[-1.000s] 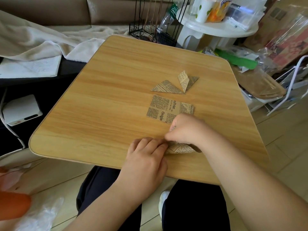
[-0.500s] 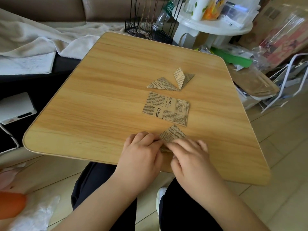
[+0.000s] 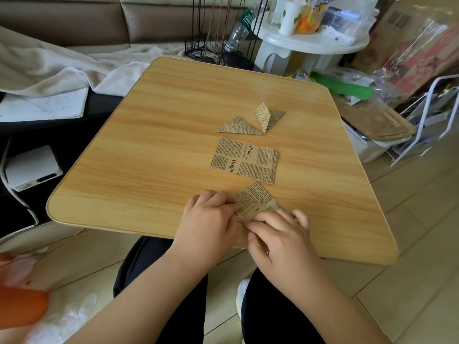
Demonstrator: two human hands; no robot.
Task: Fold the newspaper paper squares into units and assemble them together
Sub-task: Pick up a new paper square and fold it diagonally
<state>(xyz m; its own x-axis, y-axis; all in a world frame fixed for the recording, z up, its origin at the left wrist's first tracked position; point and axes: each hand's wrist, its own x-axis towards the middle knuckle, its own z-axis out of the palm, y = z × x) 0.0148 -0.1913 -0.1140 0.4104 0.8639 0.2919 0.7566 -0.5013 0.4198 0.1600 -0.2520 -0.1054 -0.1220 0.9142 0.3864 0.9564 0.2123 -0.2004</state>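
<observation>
Both our hands, left (image 3: 211, 219) and right (image 3: 278, 234), pinch the thin, limp newspaper square (image 3: 255, 202) flat at the tabletop's (image 3: 154, 157) near edge; we judge it tears easily, so corners suit our grip.

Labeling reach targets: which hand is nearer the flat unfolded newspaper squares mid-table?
Left, narrowly. The left hand sits just below the flat newspaper squares' near-left corner; the right hand lies lower, toward the table edge. Both press the paper being folded.
</observation>
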